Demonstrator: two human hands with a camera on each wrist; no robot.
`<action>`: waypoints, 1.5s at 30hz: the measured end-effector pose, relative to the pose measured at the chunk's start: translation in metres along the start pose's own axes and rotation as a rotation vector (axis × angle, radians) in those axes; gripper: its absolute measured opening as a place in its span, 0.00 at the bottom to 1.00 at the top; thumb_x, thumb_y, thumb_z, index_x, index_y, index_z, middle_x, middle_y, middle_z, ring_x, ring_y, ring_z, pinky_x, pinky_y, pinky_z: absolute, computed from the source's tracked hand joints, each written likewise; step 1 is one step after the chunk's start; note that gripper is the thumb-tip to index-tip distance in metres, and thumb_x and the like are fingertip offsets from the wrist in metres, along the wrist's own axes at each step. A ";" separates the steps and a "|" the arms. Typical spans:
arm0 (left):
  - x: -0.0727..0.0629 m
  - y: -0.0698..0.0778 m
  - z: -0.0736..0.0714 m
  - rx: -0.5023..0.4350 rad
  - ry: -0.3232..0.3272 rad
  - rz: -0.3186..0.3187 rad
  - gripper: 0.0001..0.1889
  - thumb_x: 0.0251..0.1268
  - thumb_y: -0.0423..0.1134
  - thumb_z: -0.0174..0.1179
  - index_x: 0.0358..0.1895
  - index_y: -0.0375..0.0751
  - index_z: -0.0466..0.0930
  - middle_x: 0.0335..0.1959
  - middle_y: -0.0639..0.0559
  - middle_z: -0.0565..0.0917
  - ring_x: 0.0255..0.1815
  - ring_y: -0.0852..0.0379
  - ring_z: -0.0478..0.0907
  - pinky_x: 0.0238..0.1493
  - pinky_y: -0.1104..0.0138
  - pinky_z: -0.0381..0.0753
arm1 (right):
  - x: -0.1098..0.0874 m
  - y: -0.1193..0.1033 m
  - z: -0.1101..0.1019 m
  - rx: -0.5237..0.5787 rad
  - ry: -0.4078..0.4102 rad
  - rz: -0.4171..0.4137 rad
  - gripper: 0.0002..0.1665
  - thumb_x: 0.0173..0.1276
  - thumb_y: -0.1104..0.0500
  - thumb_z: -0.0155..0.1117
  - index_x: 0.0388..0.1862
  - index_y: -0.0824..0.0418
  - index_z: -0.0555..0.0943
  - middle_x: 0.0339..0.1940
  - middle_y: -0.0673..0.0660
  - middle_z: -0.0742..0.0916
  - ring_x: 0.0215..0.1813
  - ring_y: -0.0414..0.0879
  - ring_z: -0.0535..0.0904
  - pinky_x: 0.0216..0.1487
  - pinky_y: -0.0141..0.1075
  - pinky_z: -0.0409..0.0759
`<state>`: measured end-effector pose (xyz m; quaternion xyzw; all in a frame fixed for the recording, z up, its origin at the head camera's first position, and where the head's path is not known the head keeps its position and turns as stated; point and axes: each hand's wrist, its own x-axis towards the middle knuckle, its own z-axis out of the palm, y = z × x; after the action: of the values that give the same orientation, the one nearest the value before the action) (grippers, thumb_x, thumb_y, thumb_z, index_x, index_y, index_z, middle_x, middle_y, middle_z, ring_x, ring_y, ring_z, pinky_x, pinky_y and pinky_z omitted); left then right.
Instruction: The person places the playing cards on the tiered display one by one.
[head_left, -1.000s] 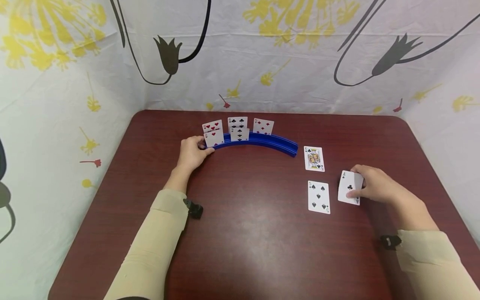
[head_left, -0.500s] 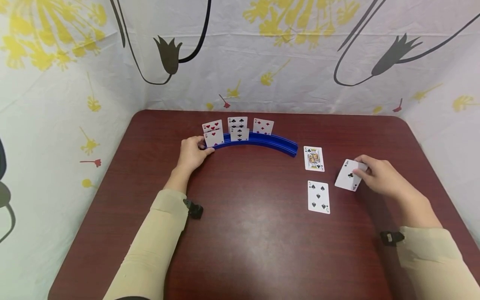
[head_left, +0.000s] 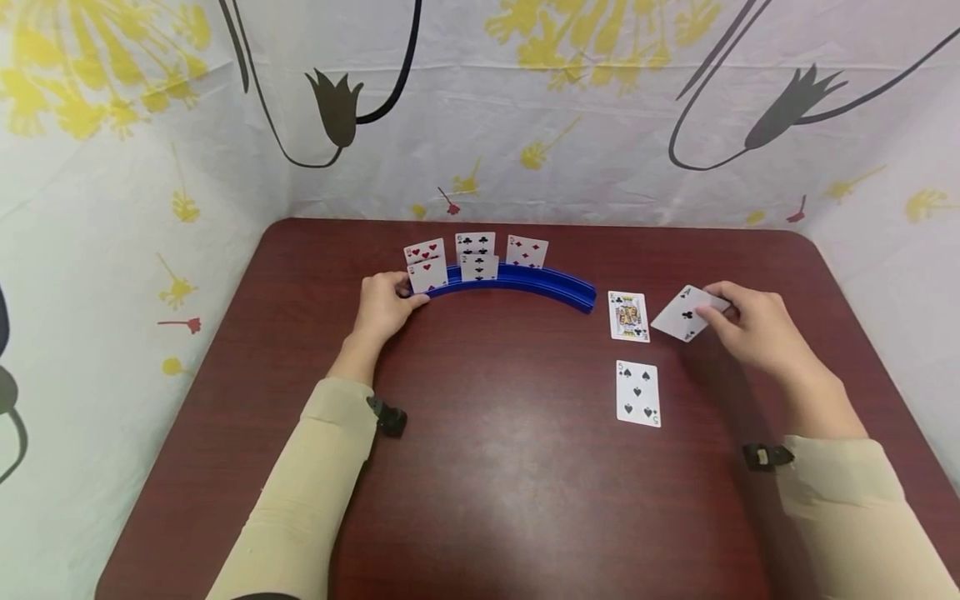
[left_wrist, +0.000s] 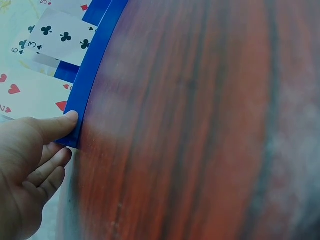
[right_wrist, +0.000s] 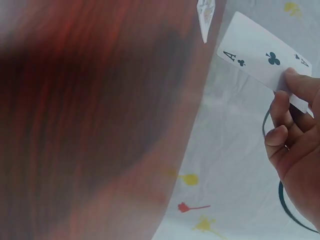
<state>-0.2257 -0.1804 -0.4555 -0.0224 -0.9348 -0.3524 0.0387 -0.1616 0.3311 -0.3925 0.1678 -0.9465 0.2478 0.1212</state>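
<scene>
In the head view a curved blue card holder [head_left: 555, 286] stands toward the back of the table. My left hand [head_left: 384, 307] grips its left end, the thumb pressing on the front edge in the left wrist view. Upright in the holder are a two of hearts [head_left: 428, 276], a three of clubs [left_wrist: 60, 37], a six of clubs [head_left: 475, 242] and a five of diamonds [head_left: 527, 252]. Another heart card [head_left: 424, 251] is partly hidden. Over the table's right side, my right hand [head_left: 757, 329] pinches the ace of clubs [right_wrist: 267, 52] between thumb and fingers, tilted and raised.
A king of clubs [head_left: 627, 317] lies face up on the table [head_left: 510, 467], right of the holder and just left of the ace. Nearer me lies a five of spades [head_left: 638, 393]. Patterned white cloth [head_left: 450, 100] hangs behind the table and along its sides.
My right hand has lifted the ace of clubs from the table and carried it away from me, turning it toward the king. The left hand and the holder have stayed put.
</scene>
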 end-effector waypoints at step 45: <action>0.000 0.003 0.001 0.064 -0.003 -0.031 0.20 0.62 0.42 0.73 0.52 0.33 0.87 0.40 0.40 0.88 0.38 0.49 0.83 0.43 0.57 0.82 | 0.082 -0.083 0.039 0.064 0.046 -0.116 0.10 0.71 0.64 0.67 0.47 0.69 0.85 0.33 0.63 0.89 0.31 0.54 0.87 0.34 0.47 0.81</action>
<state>-0.2258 -0.1775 -0.4549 -0.0070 -0.9459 -0.3229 0.0327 -0.2107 0.2221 -0.3649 0.2202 -0.9237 0.2744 0.1518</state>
